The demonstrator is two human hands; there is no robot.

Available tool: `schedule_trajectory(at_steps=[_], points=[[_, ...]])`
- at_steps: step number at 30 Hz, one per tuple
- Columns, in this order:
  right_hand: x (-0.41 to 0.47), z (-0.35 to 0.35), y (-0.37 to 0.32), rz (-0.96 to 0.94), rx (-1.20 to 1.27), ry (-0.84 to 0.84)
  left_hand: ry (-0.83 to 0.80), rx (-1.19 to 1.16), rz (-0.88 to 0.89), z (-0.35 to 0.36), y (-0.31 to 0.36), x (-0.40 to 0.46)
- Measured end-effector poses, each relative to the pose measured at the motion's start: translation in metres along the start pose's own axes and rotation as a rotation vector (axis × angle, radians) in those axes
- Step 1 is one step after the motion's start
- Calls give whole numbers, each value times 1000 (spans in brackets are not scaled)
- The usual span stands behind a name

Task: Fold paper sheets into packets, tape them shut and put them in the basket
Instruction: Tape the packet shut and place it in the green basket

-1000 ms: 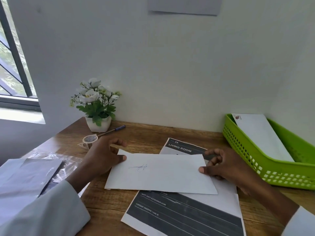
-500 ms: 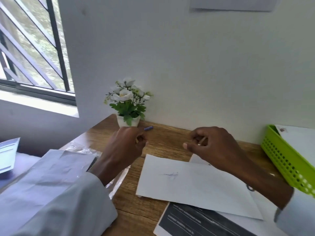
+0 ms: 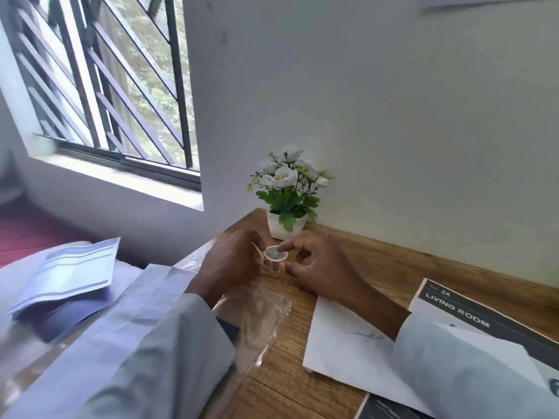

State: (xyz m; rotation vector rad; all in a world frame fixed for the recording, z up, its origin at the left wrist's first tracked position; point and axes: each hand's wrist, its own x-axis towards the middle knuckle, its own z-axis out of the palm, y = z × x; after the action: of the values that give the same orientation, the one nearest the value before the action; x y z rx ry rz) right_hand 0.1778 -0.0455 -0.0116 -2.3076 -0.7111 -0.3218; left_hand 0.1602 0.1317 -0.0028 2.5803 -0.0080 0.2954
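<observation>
A small roll of clear tape [image 3: 274, 259] stands on the wooden table [image 3: 378, 267] in front of the flower pot. My left hand [image 3: 233, 264] is curled at the roll's left side and pinches its loose end. My right hand [image 3: 314, 264] pinches the roll between forefinger on top and thumb at its side. The folded white paper packet [image 3: 348, 343], with a blue scribble on it, lies flat on the table under my right forearm. The basket is out of view.
A white pot of artificial flowers [image 3: 287, 201] stands against the wall behind the tape. Crinkled clear plastic [image 3: 257, 316] lies under my left wrist. Printed dark sheets [image 3: 472, 313] lie at the right, loose papers [image 3: 69, 273] at the left below the barred window [image 3: 99, 80].
Both hands left the paper packet and moved to the tape roll near the flower pot. The view swung left, so the green basket dropped out of sight.
</observation>
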Motion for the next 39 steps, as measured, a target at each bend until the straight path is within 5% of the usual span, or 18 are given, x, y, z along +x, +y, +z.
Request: schedule_trajectory(at_steps=[28, 39], points=[[2, 7, 13, -160, -207, -10, -230, -321, -128, -20, 0, 1], [4, -2, 3, 3, 168, 130, -158, -567, -112, -25, 4, -2]])
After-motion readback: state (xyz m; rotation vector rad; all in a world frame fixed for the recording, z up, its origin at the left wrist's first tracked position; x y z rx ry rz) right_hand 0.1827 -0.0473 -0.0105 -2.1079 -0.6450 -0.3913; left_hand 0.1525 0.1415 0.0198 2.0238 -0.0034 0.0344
